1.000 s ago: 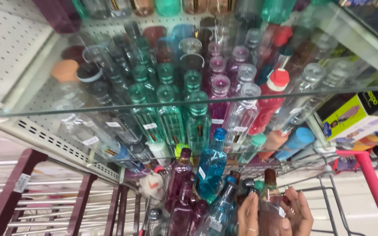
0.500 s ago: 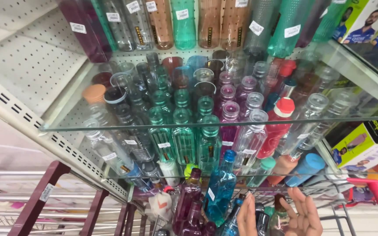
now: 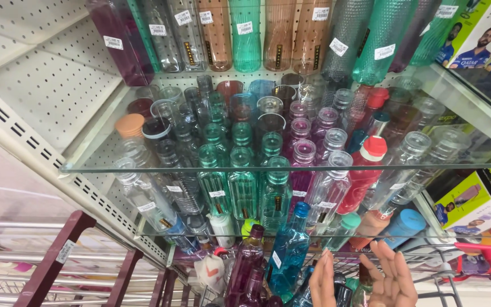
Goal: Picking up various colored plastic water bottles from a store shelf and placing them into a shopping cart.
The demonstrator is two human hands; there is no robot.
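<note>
Shelving fills view: glass shelf (image 3: 115, 168) packed with rows of clear, green, purple, red plastic bottles. Maroon trolley (image 3: 58, 258) near left, wire basket below. Blue faceted bottle (image 3: 288, 256) stands upright in trolley, near centre, beside purple bottle (image 3: 245, 267). Right hand (image 3: 392, 276) open, fingers spread, empty, just right of blue bottle. Left hand (image 3: 321, 281) edge-on beside it, grip unclear.

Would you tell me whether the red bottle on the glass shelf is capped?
Capped: the red bottle wears a white and red cap.
</note>
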